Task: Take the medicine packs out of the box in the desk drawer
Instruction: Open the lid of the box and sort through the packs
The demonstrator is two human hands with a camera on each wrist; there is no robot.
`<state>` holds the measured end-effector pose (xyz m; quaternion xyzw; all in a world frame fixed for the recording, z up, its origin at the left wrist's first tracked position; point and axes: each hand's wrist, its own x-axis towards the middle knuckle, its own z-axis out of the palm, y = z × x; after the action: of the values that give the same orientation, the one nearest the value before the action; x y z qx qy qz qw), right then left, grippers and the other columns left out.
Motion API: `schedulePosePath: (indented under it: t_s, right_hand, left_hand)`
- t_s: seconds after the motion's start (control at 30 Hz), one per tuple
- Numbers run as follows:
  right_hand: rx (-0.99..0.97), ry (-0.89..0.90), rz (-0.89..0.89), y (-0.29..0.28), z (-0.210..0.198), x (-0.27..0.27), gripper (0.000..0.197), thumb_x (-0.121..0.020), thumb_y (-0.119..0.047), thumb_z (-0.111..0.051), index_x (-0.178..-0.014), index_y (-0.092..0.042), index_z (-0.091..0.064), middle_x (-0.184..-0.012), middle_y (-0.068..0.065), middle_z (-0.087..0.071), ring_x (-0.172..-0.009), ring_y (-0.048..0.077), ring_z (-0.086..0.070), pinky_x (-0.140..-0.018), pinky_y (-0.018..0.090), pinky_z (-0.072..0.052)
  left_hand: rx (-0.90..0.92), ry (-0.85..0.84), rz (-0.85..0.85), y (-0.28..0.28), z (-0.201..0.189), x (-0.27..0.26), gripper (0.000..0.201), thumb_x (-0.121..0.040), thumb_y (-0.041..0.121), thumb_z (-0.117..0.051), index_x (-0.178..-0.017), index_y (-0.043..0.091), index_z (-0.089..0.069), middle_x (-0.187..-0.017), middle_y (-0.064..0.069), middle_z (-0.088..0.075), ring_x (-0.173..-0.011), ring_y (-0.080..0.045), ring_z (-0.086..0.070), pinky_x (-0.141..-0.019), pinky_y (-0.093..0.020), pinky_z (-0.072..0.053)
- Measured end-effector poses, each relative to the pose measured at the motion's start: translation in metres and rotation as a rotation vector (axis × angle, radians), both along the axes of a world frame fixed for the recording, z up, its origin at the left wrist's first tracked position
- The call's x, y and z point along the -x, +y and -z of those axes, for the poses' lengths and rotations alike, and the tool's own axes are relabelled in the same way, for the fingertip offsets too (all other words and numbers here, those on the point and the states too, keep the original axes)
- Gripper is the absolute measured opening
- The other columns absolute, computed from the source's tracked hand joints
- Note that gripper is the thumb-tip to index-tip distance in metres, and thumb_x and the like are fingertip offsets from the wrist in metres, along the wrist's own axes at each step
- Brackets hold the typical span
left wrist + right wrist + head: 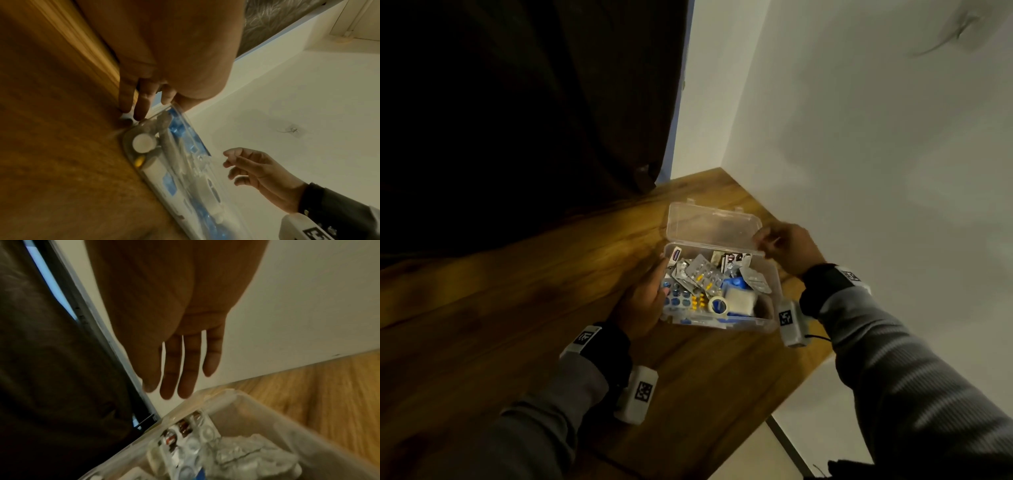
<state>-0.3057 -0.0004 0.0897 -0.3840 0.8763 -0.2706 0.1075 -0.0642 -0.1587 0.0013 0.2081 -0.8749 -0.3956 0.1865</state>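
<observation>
A clear plastic box [771, 291] stands on the wooden desk [517, 291] with its lid [712, 226] swung up and back. Inside lie several medicine blister packs [703, 272], some silver, one with blue pills [677, 298], plus a roll of tape [718, 305]. My left hand [650, 291] rests flat against the box's left wall, fingers straight along its end [141, 104], thumb at the rim. My right hand [784, 246] hovers by the lid's right corner with nothing in it; its fingers [180, 369] hang above the box rim [246, 402] and the packs [180, 431].
A dark curtain [517, 102] hangs behind the desk on the left. White walls [859, 137] meet at the desk's far corner. The desk's edge [811, 373] runs diagonally under my right forearm. Bare wood stretches left of the box.
</observation>
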Motion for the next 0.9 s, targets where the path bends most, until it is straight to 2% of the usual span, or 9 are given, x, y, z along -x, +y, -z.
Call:
schedulePosePath:
  t_s: [0.1,0.2,0.33,0.5,0.63,0.7,0.77,0.83,0.9]
  right_hand:
    - [-0.202,-0.112,-0.197,-0.005,0.005,-0.030,0.007,-0.083,-0.026,-0.070,-0.090,-0.028,-0.069,-0.098,-0.003,-0.072,-0.081,0.009,-0.063,-0.080,0.032,-0.053]
    - [-0.335,-0.200,-0.219,-0.012,0.015,-0.059,0.036,-0.074,-0.041,-0.076,-0.106,-0.027,-0.066,-0.114,-0.002,-0.067,-0.101,0.016,-0.061,-0.094,0.035,-0.049]
    - [-0.535,-0.045,-0.282,-0.022,0.025,-0.085,0.075,-0.068,-0.056,-0.074,-0.131,-0.025,-0.049,-0.137,-0.001,-0.052,-0.123,0.023,-0.050,-0.104,0.040,-0.041]
    - [-0.461,0.056,-0.197,-0.029,0.037,-0.085,0.060,-0.067,-0.059,-0.067,-0.119,-0.032,-0.053,-0.119,-0.004,-0.064,-0.111,0.021,-0.059,-0.098,0.045,-0.045]
    - [-0.311,0.153,-0.098,-0.024,0.038,-0.081,0.040,-0.065,-0.068,-0.048,-0.092,-0.041,-0.063,-0.095,-0.018,-0.070,-0.090,0.008,-0.065,-0.086,0.031,-0.052]
    - [-0.250,0.153,-0.051,-0.020,0.036,-0.077,0.022,-0.073,-0.056,-0.058,-0.084,-0.039,-0.067,-0.089,-0.019,-0.070,-0.084,0.007,-0.066,-0.081,0.025,-0.051]
    - [-0.203,0.101,-0.073,-0.017,0.032,-0.077,0.014,-0.077,-0.042,-0.070,-0.089,-0.037,-0.070,-0.093,-0.017,-0.070,-0.086,0.005,-0.065,-0.083,0.024,-0.051]
    - [-0.200,-0.009,-0.193,-0.017,0.028,-0.083,0.035,-0.073,-0.036,-0.077,-0.106,-0.031,-0.067,-0.109,-0.008,-0.069,-0.098,0.010,-0.064,-0.091,0.028,-0.051]
    - [-0.240,0.037,-0.288,-0.021,0.030,-0.092,0.048,-0.075,-0.035,-0.076,-0.119,-0.027,-0.062,-0.123,-0.002,-0.064,-0.110,0.017,-0.060,-0.096,0.034,-0.049]
  left_hand:
    - [0.018,-0.016,-0.014,0.004,0.004,-0.004,0.059,-0.095,0.006,-0.042,-0.148,0.013,-0.015,-0.153,-0.015,-0.029,-0.134,-0.029,-0.040,-0.109,-0.022,-0.021]
    - [0.053,-0.026,-0.026,0.007,0.002,-0.009,0.061,-0.094,0.004,-0.044,-0.147,0.015,-0.016,-0.141,-0.022,-0.046,-0.116,-0.036,-0.055,-0.100,-0.031,-0.041]
    - [-0.050,0.022,-0.025,0.008,-0.013,-0.011,0.056,-0.095,0.016,-0.048,-0.145,0.019,-0.023,-0.150,-0.010,-0.031,-0.122,-0.024,-0.050,-0.095,-0.024,-0.037]
    - [-0.028,0.031,-0.008,0.002,-0.021,0.002,0.050,-0.092,0.040,-0.049,-0.135,0.018,-0.037,-0.147,-0.005,-0.029,-0.132,-0.020,-0.036,-0.104,-0.029,-0.029]
    - [-0.049,-0.062,0.059,0.003,-0.010,0.011,0.063,-0.088,0.051,-0.043,-0.140,0.018,-0.033,-0.158,-0.003,-0.014,-0.144,-0.022,-0.019,-0.117,-0.043,-0.024]
    - [-0.066,-0.078,0.056,0.007,-0.002,0.012,0.068,-0.085,0.053,-0.041,-0.144,0.020,-0.029,-0.160,0.001,-0.003,-0.147,-0.020,-0.010,-0.120,-0.044,-0.018]
    - [-0.079,-0.042,0.046,0.010,0.006,0.013,0.069,-0.084,0.053,-0.040,-0.144,0.020,-0.029,-0.161,0.003,0.001,-0.147,-0.017,-0.008,-0.121,-0.045,-0.017]
    - [-0.104,-0.028,0.045,0.010,0.008,0.013,0.073,-0.082,0.057,-0.039,-0.144,0.020,-0.028,-0.161,0.005,0.002,-0.147,-0.016,-0.008,-0.120,-0.047,-0.019]
    - [-0.117,-0.032,0.055,0.009,0.010,0.014,0.077,-0.080,0.062,-0.037,-0.145,0.022,-0.025,-0.160,0.006,0.003,-0.147,-0.016,-0.007,-0.120,-0.044,-0.018]
